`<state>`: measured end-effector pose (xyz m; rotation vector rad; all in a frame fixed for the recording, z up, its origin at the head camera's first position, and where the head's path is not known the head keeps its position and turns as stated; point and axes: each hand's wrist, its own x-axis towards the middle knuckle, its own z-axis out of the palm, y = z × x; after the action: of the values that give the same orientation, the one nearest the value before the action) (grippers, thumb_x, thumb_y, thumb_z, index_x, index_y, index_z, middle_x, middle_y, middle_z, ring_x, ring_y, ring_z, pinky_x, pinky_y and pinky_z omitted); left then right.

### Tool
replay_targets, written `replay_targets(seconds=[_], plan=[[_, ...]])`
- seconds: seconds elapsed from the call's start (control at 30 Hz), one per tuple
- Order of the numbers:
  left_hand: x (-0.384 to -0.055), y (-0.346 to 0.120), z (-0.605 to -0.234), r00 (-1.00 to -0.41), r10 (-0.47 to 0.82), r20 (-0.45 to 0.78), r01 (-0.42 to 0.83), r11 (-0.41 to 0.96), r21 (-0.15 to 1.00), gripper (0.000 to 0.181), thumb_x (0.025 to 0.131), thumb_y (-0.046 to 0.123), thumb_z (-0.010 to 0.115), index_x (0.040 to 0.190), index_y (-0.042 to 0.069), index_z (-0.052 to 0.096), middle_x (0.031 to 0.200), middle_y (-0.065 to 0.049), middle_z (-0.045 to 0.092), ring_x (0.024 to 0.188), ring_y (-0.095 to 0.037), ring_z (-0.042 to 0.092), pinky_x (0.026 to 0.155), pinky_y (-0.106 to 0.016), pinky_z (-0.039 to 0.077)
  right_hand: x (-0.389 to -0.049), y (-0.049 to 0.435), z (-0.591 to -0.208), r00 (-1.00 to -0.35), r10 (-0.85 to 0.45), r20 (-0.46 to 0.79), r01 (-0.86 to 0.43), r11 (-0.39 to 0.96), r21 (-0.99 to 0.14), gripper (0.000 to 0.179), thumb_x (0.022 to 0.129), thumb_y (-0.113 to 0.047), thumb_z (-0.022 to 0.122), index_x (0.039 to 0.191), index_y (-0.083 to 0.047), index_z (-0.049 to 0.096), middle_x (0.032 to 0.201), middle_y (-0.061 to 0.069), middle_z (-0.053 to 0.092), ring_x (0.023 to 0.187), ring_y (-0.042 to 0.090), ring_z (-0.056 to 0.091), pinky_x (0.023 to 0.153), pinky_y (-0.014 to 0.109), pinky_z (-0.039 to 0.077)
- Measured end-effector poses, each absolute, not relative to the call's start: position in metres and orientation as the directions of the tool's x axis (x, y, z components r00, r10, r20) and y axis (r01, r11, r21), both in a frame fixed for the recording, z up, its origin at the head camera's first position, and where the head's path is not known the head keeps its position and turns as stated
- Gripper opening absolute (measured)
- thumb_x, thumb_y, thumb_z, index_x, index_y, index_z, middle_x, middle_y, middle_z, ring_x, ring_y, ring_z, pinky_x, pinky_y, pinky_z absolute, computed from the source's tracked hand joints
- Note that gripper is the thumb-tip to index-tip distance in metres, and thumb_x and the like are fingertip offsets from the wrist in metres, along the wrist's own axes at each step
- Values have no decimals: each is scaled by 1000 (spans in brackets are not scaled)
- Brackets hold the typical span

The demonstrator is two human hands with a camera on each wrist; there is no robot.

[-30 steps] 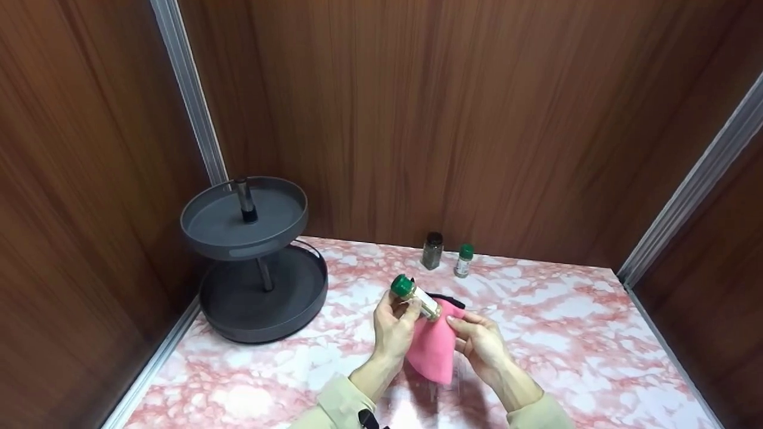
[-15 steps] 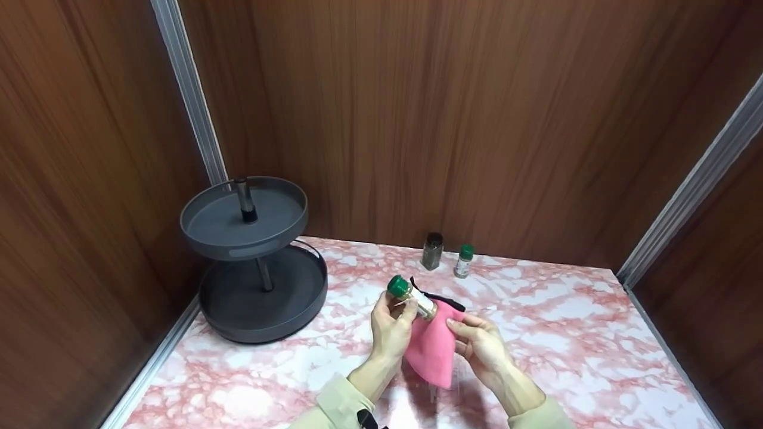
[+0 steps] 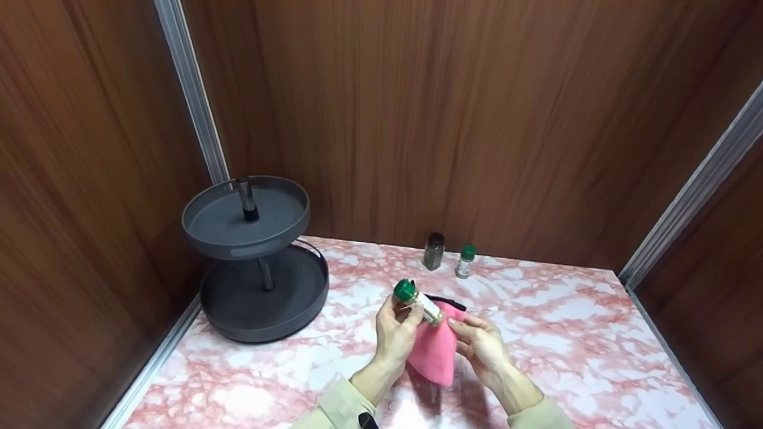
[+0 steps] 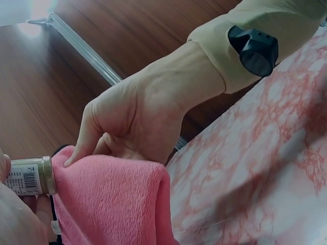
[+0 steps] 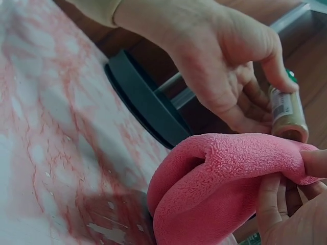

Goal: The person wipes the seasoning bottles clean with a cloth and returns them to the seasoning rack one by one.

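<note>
Tilted above the table, a small glass spice jar (image 3: pixel 427 306) with a green cap and white label is held between the thumb and fingers of my left hand (image 3: pixel 394 332). Its base meets a pink fluffy cloth (image 3: pixel 434 354), which hangs down with a black strap along its top edge. My right hand (image 3: pixel 483 347) pinches the cloth near the jar's base. In the left wrist view the jar's barcode (image 4: pixel 31 178) shows beside the cloth. The right wrist view shows folds in the cloth (image 5: pixel 204 189) and the jar's base (image 5: pixel 290 125) just beyond it.
A dark grey two-tier round tray (image 3: pixel 256 330) stands at the left. Near the back wall are a dark-capped spice jar (image 3: pixel 434 253) and a smaller green-capped one (image 3: pixel 465 262). Wood-grain panels surround the pink-and-white marbled table (image 3: pixel 572 333).
The jar in my left hand shifts slightly left, then back right and down against the cloth. My right hand keeps its pinch on the cloth, almost still.
</note>
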<state>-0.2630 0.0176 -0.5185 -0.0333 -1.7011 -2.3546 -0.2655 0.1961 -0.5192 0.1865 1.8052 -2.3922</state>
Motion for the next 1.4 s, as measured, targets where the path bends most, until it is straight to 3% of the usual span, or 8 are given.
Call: replay_targets(seconds=[0.27,0.6,0.8,1.03,1.4], plan=[[-272,6,-528,-942,-213,260,300,-187,935,35,95,-1,77,128,-8,70,121,-25,78,107,-24,76,90,-22,61,-259,199,-505,-985,-58,-165,174,-223,-959,17,106,-5,70,119,-7,80,95,-4,83,85,8,78,74,24,66],[-280,-22,-537,-920,-266,286,319,-86,944,29,92,-2,78,120,-4,71,117,-22,77,104,-25,78,88,-23,61,-256,200,-490,-964,-241,-111,166,-223,-961,16,109,-7,63,119,-9,75,96,-5,84,85,5,79,76,23,67],[-280,-34,-542,-923,-255,287,315,-76,946,27,93,-3,77,119,-4,70,113,-22,77,107,-27,78,89,-25,62,-270,218,-516,-970,-142,-197,220,-166,-961,14,108,-9,66,120,-6,72,90,-5,82,79,7,78,74,24,66],[-285,-47,-545,-906,-282,316,328,5,945,27,92,-5,78,119,-3,73,112,-21,77,103,-26,78,88,-28,66,-277,242,-539,-972,8,-235,234,-49,-971,32,107,-11,70,134,5,67,88,-2,79,75,10,74,71,28,65],[-291,-59,-552,-870,-289,400,359,186,915,25,91,-3,84,115,0,76,110,-15,75,101,-25,78,89,-34,69,-280,271,-551,-972,52,-229,234,98,-967,30,107,-12,73,131,6,72,88,-3,78,73,9,71,69,24,63]])
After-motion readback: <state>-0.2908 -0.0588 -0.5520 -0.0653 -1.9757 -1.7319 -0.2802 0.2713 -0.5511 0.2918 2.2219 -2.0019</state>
